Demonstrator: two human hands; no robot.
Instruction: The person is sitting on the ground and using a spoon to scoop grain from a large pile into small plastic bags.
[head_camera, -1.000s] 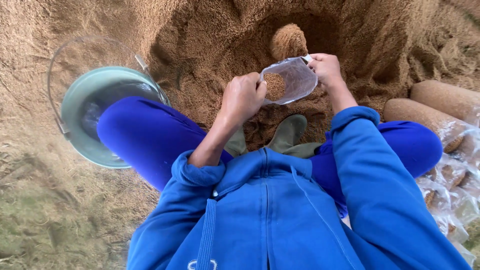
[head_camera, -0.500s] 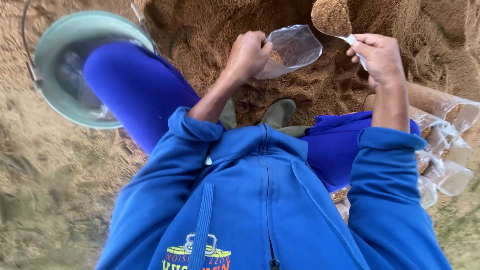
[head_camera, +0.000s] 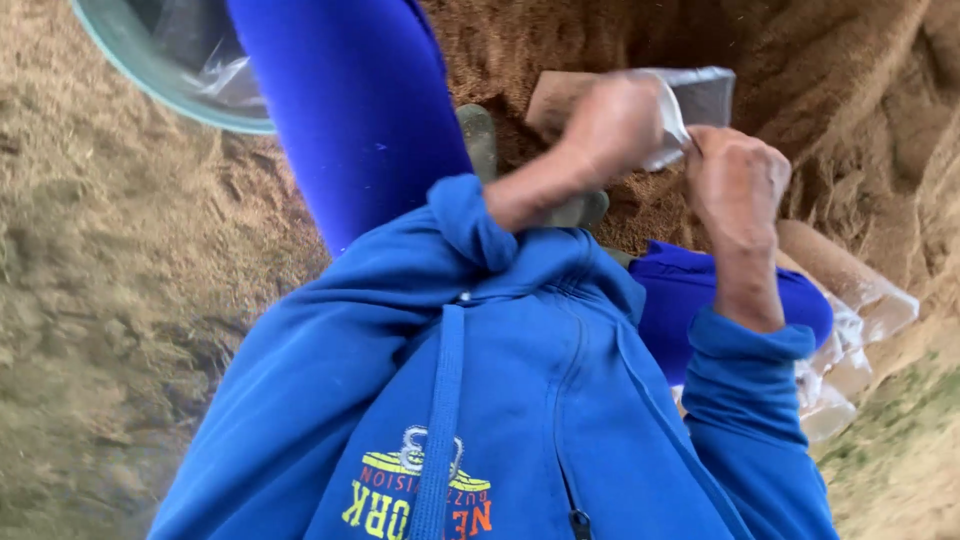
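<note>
Sawdust heap (head_camera: 850, 60) all around, bucket (head_camera: 170, 70) beside knee. My left hand (head_camera: 615, 125) and right hand (head_camera: 735, 180) both pinch clear plastic bag (head_camera: 700, 100) mouth, above heap, keeping fill inside.

head-worn view, facing steeply down, close

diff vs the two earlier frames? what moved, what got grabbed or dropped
The right hand no longer holds up the heaped scoop; it has come down to the clear plastic bag and now pinches its edge beside the left hand. The scoop is out of sight. The view has shifted, so the green bucket sits at the top left corner. Unchanged: left hand on the bag, filled bags lying at right.
</note>
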